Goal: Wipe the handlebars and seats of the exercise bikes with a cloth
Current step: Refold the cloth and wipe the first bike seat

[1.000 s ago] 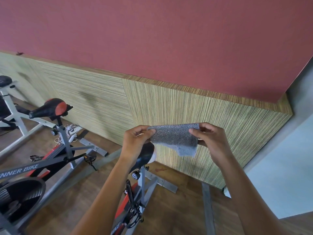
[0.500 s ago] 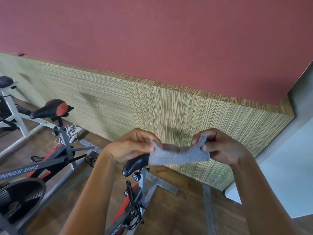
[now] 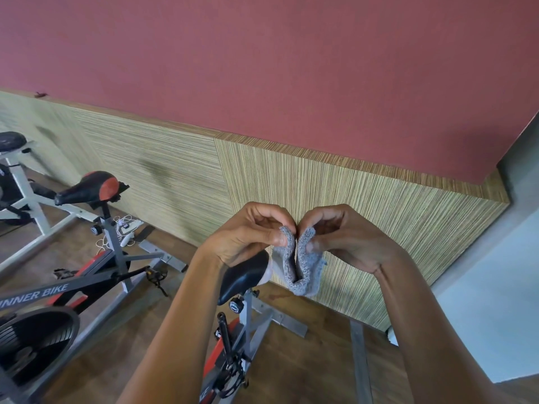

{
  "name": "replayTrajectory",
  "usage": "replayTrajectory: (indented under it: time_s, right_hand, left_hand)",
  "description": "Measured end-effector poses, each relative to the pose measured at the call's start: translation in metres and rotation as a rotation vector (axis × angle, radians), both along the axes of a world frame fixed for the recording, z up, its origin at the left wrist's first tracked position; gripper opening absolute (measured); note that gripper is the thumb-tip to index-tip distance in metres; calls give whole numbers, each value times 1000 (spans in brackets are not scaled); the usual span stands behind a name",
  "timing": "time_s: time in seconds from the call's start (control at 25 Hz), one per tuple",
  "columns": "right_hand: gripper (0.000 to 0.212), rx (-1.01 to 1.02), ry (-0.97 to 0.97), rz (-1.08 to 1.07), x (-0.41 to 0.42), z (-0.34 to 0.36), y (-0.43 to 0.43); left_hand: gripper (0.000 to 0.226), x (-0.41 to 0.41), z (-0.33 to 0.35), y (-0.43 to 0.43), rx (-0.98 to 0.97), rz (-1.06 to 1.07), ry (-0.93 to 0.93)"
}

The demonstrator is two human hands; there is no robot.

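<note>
Zero wiping evident, we judge: left hand (image 3: 248,237) and right hand (image 3: 347,243) pinch the grey cloth (image 3: 304,271) with curled fingers (image 3: 264,212), folded into a U in mid-air beside the nearest black seat (image 3: 243,277); contact we can't tell. Left to do: that seat, the red-and-black seat (image 3: 87,189), a third seat (image 3: 11,139) far left, and all handlebars, which we can't see. Room: wooden floor (image 3: 320,363), striped wall panelling (image 3: 393,228) under a red wall (image 3: 291,68), power strip (image 3: 128,225) by the panelling.

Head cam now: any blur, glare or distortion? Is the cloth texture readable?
Head view: grey cloth sharp, loops readable, pinched between left hand and right hand; white bike at the left edge slightly soft; wall trim runs slanted, wide-angle stretch at the edges; even light, no glare.
</note>
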State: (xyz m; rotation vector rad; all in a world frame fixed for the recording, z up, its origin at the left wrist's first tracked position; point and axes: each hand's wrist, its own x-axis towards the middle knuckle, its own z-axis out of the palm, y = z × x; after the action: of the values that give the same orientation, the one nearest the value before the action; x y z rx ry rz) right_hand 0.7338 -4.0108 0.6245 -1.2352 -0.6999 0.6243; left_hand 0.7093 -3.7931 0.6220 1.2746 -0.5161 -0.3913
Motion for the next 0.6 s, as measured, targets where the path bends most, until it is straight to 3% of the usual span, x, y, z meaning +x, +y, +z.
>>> replayTrajectory:
  time_s: [0.24, 0.36, 0.52, 0.6]
  right_hand:
    - [20, 0, -19, -34, 1, 5, 0]
    - [30, -18, -41, -34, 2, 6, 0]
    - [43, -19, -33, -91, 3, 8, 1]
    - [36, -80, -28, -180, 4, 13, 3]
  left_hand:
    - [22, 4, 2, -1, 47, -16, -33]
    - [40, 5, 2, -4, 83, 22, -45]
    - [81, 10, -2, -5, 182, 246, 4]
    - [72, 11, -7, -8, 235, 411, 7]
